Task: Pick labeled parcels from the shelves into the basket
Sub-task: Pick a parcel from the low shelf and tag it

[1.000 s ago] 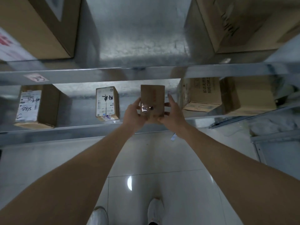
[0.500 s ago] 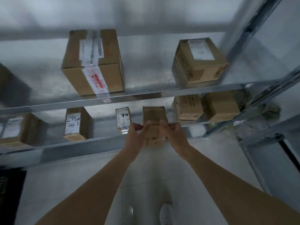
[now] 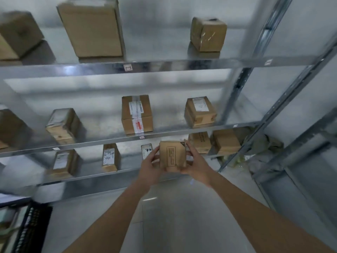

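From my head camera, I have a small cardboard parcel (image 3: 172,155) out in front of the lowest shelf (image 3: 109,177), just right of centre in the frame. My left hand (image 3: 149,169) grips its left side and my right hand (image 3: 196,166) its right, so both hands are clamped on it, thumbs and fingers curled round the edges. It shows a printed box outline but no white label that I can make out. I may be carrying the wrong one. The labelled parcel (image 3: 147,151) sits just behind my left fingers and could get knocked. The dark basket (image 3: 32,226) is at the lower left edge, well apart; swinging over, my grip could slip on the smooth card.
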The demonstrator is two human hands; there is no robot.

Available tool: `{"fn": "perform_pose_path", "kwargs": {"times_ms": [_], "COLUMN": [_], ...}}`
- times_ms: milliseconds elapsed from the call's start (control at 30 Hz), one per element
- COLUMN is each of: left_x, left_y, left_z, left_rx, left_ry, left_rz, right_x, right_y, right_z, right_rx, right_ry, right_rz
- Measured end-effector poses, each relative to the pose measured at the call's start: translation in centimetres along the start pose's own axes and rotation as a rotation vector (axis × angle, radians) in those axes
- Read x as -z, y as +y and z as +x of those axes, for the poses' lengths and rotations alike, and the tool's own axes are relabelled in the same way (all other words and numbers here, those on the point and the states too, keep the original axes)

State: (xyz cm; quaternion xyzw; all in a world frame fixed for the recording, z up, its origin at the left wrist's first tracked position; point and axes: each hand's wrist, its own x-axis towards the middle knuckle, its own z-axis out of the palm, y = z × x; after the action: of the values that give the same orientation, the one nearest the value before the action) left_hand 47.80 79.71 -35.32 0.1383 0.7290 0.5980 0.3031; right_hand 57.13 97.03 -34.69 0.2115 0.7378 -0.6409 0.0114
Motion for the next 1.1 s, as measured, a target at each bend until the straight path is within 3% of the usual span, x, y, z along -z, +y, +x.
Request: {"fn": "perform_pose_path", "kwargs": {"times_ms": [167, 333, 633, 833, 1100], "left_x": [-1.0, -1.3, 4.0, 12.6, 30.5], "left_y": [5.2, 8.4, 10.8, 10.7, 9.1], "left_z": [-6.8, -13.2, -21.8, -28.1, -38.9], "left_rx": [0.011, -0.08, -0.076, -0.106, -0.133], "left_ry": [0.122, 0.209, 0.184, 0.284, 0.429], "left_rz": [-0.182, -0.18, -0.264, -0.34, -0.342], "right_x": [-0.7, -1.7, -5.7, -15.4, -36.3], "right_y": [-4.8, -7.9, -14.3, -19.2, -24.4], "right_z": [-6.1, -11.2, -17.8, -19.2, -20.4], "right_rx": [0.04, 0.082, 0.217, 0.327, 0.436], "right_ry": [0.108, 0.165, 0.029, -0.053, -0.16], "right_rz": [0.016, -0.023, -0.158, -0.425, -0.54]}}
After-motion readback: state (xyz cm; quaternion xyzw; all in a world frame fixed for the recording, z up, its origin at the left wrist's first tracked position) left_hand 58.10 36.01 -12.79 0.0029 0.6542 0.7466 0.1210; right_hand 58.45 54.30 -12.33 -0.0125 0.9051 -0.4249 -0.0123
